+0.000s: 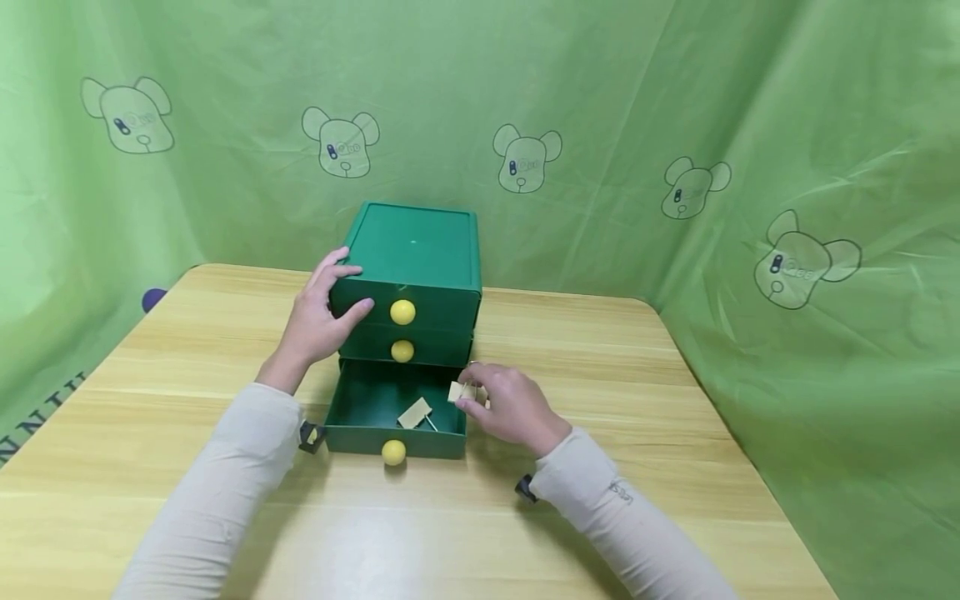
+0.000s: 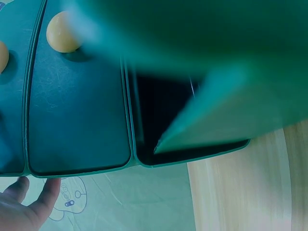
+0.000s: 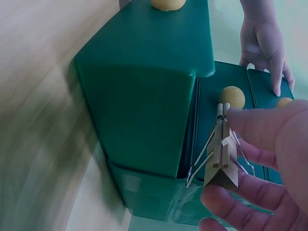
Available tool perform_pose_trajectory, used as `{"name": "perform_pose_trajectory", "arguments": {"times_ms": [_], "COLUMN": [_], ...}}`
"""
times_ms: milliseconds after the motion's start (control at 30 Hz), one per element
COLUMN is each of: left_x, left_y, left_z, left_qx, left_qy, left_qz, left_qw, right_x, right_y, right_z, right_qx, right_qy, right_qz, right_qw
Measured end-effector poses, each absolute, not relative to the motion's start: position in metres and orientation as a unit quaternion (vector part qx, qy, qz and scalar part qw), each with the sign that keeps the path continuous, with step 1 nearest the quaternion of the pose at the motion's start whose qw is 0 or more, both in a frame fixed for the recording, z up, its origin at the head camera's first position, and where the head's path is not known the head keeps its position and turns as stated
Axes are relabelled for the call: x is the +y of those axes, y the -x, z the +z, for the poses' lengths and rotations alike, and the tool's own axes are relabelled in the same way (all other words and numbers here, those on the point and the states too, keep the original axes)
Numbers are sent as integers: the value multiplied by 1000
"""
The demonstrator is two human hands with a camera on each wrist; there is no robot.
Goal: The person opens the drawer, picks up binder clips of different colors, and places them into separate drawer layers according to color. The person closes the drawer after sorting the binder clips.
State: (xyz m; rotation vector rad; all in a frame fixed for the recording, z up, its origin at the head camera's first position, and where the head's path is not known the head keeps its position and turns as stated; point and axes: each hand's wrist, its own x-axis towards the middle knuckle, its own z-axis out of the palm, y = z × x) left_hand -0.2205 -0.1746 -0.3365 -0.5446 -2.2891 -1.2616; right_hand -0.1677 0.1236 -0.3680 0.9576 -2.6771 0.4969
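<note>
A dark green desktop drawer cabinet [image 1: 412,246] stands on the table, its bottom drawer [image 1: 367,438] pulled out. My left hand [image 1: 318,318] rests on the cabinet's upper left front corner, fingers over the top edge and thumb on the front. Between the thumb and fingers of my right hand [image 1: 516,406] is a beige binder clip [image 3: 221,154] with wire handles, held by the open drawer's right wall. Inside that drawer lies a second beige binder clip [image 1: 415,412], near the front. In the left wrist view, the drawer front hides most of the drawer's inside.
Yellow round knobs mark each drawer: top knob [image 1: 402,312], middle knob [image 1: 402,351], bottom knob [image 1: 393,452]. The upper two drawers are closed. A wood-grain table [image 1: 600,375] supports the cabinet. Behind hangs a green curtain [image 1: 435,75] with printed bear heads.
</note>
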Motion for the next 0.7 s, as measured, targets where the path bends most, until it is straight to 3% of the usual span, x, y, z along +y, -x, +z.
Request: {"name": "perform_pose_trajectory", "arguments": {"times_ms": [700], "left_x": [-175], "left_y": [220], "left_z": [-336], "left_qx": [-835], "left_qy": [194], "left_qz": [-459], "left_qw": [232], "right_x": [108], "right_y": [164], "right_z": [-366], "right_qx": [-920], "right_qy": [-342], "right_qz": [176], "right_qw": [75]}}
